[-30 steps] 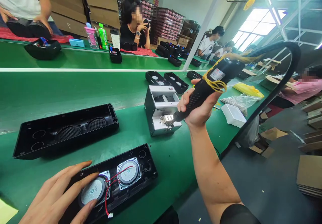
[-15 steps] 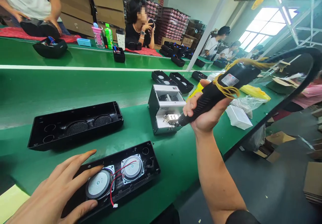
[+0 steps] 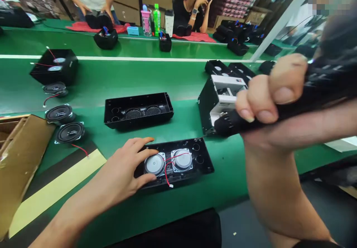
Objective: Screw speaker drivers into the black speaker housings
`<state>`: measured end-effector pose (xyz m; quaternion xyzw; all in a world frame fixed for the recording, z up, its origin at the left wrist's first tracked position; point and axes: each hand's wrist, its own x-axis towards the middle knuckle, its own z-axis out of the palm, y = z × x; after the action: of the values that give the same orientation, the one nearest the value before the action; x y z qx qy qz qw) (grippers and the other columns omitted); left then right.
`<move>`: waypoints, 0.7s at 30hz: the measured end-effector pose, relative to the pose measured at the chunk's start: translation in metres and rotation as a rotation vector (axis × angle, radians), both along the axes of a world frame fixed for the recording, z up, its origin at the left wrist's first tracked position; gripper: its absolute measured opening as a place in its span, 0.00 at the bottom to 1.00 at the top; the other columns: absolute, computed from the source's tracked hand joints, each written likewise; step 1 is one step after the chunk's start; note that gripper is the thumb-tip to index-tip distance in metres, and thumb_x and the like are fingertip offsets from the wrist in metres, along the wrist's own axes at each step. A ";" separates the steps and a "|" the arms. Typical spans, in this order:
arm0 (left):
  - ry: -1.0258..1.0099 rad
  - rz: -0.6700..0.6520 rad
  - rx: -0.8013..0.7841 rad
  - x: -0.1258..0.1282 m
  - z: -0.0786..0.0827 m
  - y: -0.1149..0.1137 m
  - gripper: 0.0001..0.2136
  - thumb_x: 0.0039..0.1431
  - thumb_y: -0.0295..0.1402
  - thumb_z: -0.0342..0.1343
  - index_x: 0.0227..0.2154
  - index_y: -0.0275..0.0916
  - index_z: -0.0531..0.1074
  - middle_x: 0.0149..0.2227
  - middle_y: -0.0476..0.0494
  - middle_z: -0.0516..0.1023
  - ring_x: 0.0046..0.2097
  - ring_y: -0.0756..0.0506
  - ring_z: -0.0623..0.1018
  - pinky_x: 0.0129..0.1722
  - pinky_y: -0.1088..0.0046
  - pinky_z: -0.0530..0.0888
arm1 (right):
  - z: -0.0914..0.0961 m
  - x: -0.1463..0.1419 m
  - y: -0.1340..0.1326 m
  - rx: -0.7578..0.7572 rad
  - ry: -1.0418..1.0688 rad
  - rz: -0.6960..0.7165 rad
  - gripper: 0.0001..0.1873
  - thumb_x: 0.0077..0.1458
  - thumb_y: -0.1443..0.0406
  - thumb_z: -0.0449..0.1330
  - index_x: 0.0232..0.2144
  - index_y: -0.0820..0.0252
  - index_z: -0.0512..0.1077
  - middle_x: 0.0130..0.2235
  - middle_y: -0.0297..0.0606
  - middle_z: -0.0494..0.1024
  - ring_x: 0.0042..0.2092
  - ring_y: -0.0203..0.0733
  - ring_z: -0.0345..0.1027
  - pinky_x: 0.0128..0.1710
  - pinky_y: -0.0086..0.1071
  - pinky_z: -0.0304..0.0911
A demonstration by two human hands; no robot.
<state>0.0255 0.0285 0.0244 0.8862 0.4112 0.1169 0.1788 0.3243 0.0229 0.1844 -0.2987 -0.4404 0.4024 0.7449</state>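
The right hand (image 3: 267, 99) is lifting away from the screw feeder (image 3: 220, 99) and is now looming close at three o'clock, its fingers wrapping tight around the electric screwdriver (image 3: 320, 88). The green conveyor (image 3: 111, 77) is stretching across the view. At six o'clock the speaker housing (image 3: 200, 162) is lying on it, and the left hand (image 3: 125, 173) is resting on its nine-o'clock end, fingers spread and gripping nothing. An empty housing (image 3: 139, 110) is sitting just beyond, at twelve o'clock. Loose speakers (image 3: 69, 132) are lying at nine o'clock.
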 end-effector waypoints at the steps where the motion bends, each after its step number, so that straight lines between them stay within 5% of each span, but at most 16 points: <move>1: -0.001 0.003 -0.012 0.001 0.002 0.000 0.20 0.62 0.42 0.67 0.57 0.52 0.78 0.70 0.42 0.71 0.69 0.32 0.71 0.65 0.44 0.75 | -0.002 -0.013 0.003 0.042 -0.016 0.060 0.29 0.64 0.36 0.53 0.30 0.48 0.77 0.20 0.24 0.67 0.15 0.33 0.60 0.13 0.32 0.59; 5: -0.024 -0.009 -0.015 0.003 0.003 -0.001 0.19 0.64 0.47 0.65 0.56 0.51 0.79 0.69 0.42 0.72 0.67 0.32 0.72 0.65 0.46 0.74 | -0.031 -0.055 0.022 0.155 -0.028 0.284 0.34 0.65 0.33 0.47 0.41 0.52 0.75 0.27 0.24 0.73 0.17 0.33 0.60 0.12 0.30 0.56; 11: -0.050 -0.014 -0.017 0.005 0.004 0.001 0.20 0.65 0.51 0.64 0.55 0.49 0.80 0.65 0.41 0.75 0.63 0.34 0.75 0.63 0.48 0.75 | -0.081 -0.075 0.040 0.050 -0.002 0.392 0.33 0.65 0.32 0.51 0.50 0.49 0.72 0.22 0.24 0.67 0.18 0.33 0.56 0.17 0.26 0.56; 21: -0.067 -0.023 0.014 0.004 0.000 0.005 0.25 0.64 0.59 0.61 0.55 0.51 0.82 0.62 0.42 0.78 0.59 0.34 0.77 0.58 0.49 0.78 | -0.099 -0.095 0.047 0.052 0.001 0.394 0.29 0.69 0.39 0.48 0.50 0.53 0.71 0.20 0.22 0.65 0.17 0.32 0.54 0.16 0.26 0.50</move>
<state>0.0300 0.0333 0.0239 0.8876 0.3940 0.1473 0.1874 0.2289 0.0694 0.0858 -0.1871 -0.5003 0.5291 0.6594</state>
